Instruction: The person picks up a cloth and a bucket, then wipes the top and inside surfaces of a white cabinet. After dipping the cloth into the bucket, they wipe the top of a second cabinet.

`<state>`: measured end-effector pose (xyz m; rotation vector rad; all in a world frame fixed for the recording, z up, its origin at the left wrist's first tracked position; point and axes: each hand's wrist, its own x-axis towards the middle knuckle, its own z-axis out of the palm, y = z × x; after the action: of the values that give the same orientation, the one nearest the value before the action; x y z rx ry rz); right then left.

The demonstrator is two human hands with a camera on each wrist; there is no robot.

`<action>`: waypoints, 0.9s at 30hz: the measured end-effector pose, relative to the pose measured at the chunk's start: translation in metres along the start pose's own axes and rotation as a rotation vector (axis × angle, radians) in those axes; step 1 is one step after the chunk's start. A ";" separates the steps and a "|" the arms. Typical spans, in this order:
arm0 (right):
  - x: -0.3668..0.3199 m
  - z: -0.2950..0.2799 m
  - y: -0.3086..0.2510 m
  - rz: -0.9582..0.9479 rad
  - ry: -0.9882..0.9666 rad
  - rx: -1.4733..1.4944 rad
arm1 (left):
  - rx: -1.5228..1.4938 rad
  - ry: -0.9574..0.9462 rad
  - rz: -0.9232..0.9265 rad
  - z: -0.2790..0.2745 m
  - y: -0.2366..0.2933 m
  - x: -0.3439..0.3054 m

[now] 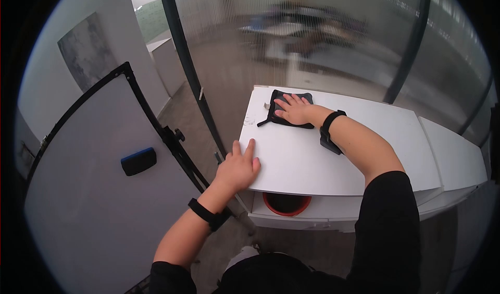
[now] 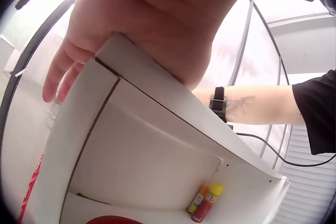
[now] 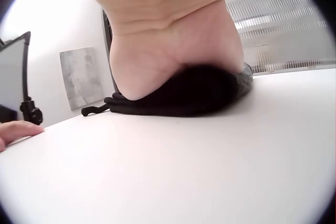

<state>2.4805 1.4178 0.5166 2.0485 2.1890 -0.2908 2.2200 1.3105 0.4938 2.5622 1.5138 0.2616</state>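
Observation:
A flat black pouch (image 1: 279,95) with a short strap at one corner lies near the far left of the white cabinet top (image 1: 323,163). My right hand (image 1: 296,112) presses down on it, palm low and fingers spread. From the right wrist view, the black pouch (image 3: 194,98) bulges under the heel of the hand. At the cabinet's left front corner rests my left hand (image 1: 238,170), its index and middle fingers extended forward. The left wrist view shows that left hand (image 2: 142,29) draped over the corner, with nothing held.
Below the top, an open shelf holds a red-rimmed round container (image 1: 286,213) and two small spray cans (image 2: 206,202). A whiteboard (image 1: 88,205) on a black frame stands at left, bearing an eraser (image 1: 138,161). Behind the cabinet rises a ribbed translucent partition (image 1: 219,38).

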 end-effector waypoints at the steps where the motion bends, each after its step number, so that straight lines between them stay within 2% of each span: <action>1: 0.008 -0.003 0.002 0.024 0.007 0.011 | 0.005 -0.018 -0.015 -0.001 0.001 0.001; 8: 0.053 -0.009 0.021 0.106 0.048 0.048 | 0.010 -0.046 -0.041 -0.009 0.006 -0.001; 14: 0.035 -0.006 0.012 0.127 0.058 0.047 | -0.048 -0.050 -0.082 -0.017 0.011 -0.001; 17: -0.001 0.007 0.004 0.018 0.068 0.004 | -0.052 -0.088 -0.085 -0.013 0.009 -0.002; 19: -0.046 0.014 -0.010 -0.073 0.058 -0.020 | -0.047 -0.009 -0.053 -0.005 0.004 0.001; 23: -0.145 0.041 -0.032 -0.249 0.079 -0.045 | -0.103 0.015 -0.024 -0.003 0.001 0.000; 27: -0.224 0.069 -0.041 -0.245 0.203 -0.061 | -0.063 0.048 0.017 0.000 0.001 -0.002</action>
<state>2.4525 1.1821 0.5024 1.8515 2.5385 -0.0385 2.2197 1.3082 0.4943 2.5380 1.4762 0.3690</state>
